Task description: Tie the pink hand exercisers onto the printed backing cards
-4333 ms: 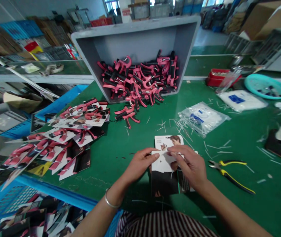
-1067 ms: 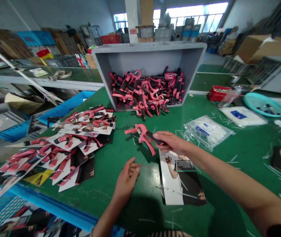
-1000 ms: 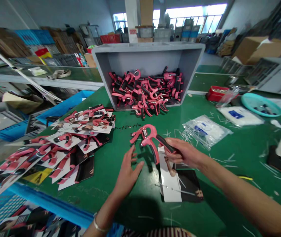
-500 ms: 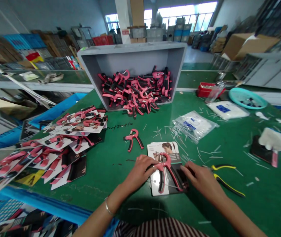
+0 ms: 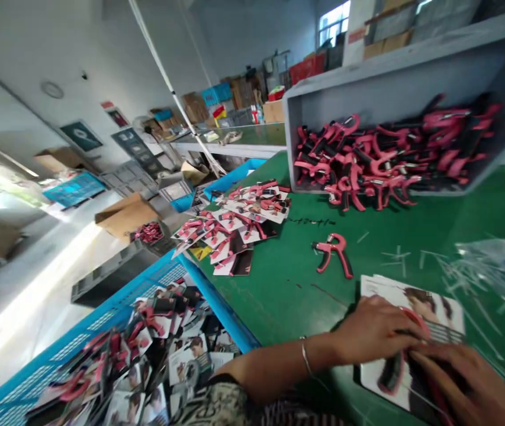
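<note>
A pink and black hand grip [image 5: 392, 374] lies on a stack of printed cards [image 5: 383, 287] at the lower right. Across its upper part rests my left hand [image 5: 379, 331], fingers closed on it. My right hand [image 5: 469, 376] is also closed, its fingertips meeting the left ones over the grip; whatever they pinch is hidden. Between the handles shows a thin white strip [image 5: 423, 397]. Both hands cover much of the grip. Beyond the cards, a second hand grip [image 5: 334, 254] lies alone on the green table [image 5: 279, 302].
A grey bin [image 5: 294, 127] tipped toward me holds many hand grips. Carded grips [image 5: 238, 228] are piled at the table's left edge. Below stands a blue crate [image 5: 114, 310] of carded grips. White strips [image 5: 474, 296] and a clear bag [image 5: 501, 260] lie on the right.
My view has swung left, bringing the blue crate and floor further into sight. My right hand has moved from the card's right edge onto the grip, against my left fingers.
</note>
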Motion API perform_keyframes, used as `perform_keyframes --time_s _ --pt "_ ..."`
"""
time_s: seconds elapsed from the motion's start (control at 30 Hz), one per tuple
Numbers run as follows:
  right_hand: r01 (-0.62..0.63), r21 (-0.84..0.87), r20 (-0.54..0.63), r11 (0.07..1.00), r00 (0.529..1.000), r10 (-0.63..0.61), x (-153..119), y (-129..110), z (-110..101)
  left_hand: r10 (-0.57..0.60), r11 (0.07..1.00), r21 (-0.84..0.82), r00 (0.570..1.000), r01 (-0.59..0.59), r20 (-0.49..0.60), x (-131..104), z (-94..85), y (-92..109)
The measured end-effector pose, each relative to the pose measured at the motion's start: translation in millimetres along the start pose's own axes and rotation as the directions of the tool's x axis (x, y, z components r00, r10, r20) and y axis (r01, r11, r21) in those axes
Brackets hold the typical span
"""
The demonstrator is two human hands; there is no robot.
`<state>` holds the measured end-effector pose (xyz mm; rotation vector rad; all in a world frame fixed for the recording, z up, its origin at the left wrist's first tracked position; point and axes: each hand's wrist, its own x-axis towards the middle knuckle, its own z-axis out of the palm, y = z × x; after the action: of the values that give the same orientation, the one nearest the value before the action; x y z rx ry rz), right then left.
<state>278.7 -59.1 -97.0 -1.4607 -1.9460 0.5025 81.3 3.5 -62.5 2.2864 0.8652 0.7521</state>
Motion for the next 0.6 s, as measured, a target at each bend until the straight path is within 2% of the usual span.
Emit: perform_keyframes --time_s 0.03,0.1,0.17,0.33,0.5,0.6 --pt "-0.011 0.022 0.04 1.0 0.999 0.01 6.4 -13.6 -0.9 -0.03 1.0 -0.006 0.999 0.03 -0.017 -5.2 -4.8 1.7" --pt "-0.057 0.087 0.047 0.995 0.998 0.053 20.4 -39.6 -1.0 -0.125 0.991 -0.053 0.99 0.122 -0.06 -12.8 -14.2 2.5" --pt "-0.08 0.164 0.043 0.983 0.996 0.074 32.0 -54.3 -0.1 -0.195 0.975 -0.128 0.975 0.181 -0.103 -15.0 -18.2 -1.2" --pt "-0.204 0.282 0.125 0.937 0.977 0.175 32.6 -57.1 -7.7 -0.237 0.945 -0.26 0.962 0.197 -0.134 -13.3 -9.7 -9.0" --pt "-0.228 0.332 0.279 0.915 0.951 0.136 27.9 -57.3 -19.3 -0.265 0.932 -0.288 0.957 0.222 -0.119 -12.9 -7.9 -8.9" --pt "-0.23 0.34 0.318 0.912 0.941 0.119 30.7 -55.5 -21.2 -0.264 0.933 -0.276 0.96 0.23 -0.091 -12.1 -8.2 -10.6"
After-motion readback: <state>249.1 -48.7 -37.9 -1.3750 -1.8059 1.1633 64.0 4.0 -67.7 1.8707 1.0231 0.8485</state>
